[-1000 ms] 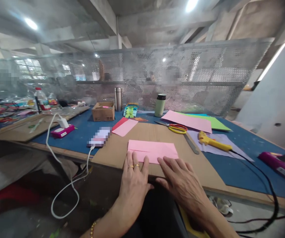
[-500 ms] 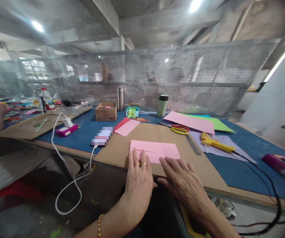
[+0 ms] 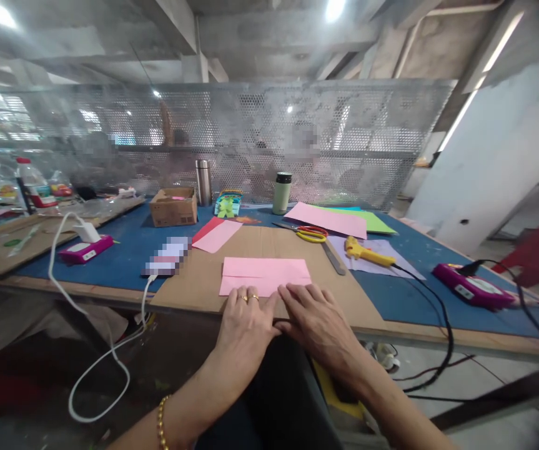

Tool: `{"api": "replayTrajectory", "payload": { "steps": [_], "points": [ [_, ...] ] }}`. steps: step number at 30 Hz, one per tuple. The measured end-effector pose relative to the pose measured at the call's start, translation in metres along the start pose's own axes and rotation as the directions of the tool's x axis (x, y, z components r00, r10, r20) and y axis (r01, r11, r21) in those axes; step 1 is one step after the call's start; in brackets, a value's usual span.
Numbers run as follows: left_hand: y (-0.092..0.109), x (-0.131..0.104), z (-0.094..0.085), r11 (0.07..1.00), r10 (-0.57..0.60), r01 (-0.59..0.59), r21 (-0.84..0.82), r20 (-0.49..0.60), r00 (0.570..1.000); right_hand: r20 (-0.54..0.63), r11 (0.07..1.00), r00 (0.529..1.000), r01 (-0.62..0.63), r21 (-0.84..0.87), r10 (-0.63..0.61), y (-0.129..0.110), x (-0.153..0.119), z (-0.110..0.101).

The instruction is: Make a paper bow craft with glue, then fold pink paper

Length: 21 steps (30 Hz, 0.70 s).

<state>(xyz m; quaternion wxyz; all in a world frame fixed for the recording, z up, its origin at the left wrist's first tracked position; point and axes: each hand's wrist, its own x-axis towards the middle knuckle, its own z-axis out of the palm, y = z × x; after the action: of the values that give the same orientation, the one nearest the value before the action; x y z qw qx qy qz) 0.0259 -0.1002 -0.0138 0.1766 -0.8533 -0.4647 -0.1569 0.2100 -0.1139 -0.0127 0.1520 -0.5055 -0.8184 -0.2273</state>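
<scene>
A folded pink sheet of paper with a crease across it lies on the brown cardboard in front of me. My left hand, with two gold rings, has its fingers bent over the near edge of the sheet, left of the middle. Beside it, my right hand grips the same edge farther right, its thumb lower than the fingers. The thumb side of my left hand meets the fingertips of my right. What lies under the fingers is hidden.
Scissors, a metal ruler and a yellow glue gun lie to the right. Colored sheets are behind them. A phone on a white cable is at left. Behind stand a cardboard box and flasks.
My fingers have drawn back from the sheet's surface to its near edge and bent, and my hands have come together. The view has turned right; the other person's arm at left is gone.
</scene>
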Motion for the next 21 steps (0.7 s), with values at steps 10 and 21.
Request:
{"api": "replayTrajectory", "payload": {
  "steps": [10, 21],
  "points": [
    [-0.003, 0.003, -0.004, 0.999, 0.015, -0.015, -0.039, 0.021, 1.000, 0.076, 0.988, 0.990, -0.129, 0.080, 0.123, 0.056, -0.026, -0.042],
    [-0.003, 0.007, -0.009, 1.000, 0.018, -0.017, -0.024, 0.043, 0.999, 0.661, 0.777, 0.729, -0.516, 0.361, 0.176, 0.048, 0.068, -0.018]
  ]
}}
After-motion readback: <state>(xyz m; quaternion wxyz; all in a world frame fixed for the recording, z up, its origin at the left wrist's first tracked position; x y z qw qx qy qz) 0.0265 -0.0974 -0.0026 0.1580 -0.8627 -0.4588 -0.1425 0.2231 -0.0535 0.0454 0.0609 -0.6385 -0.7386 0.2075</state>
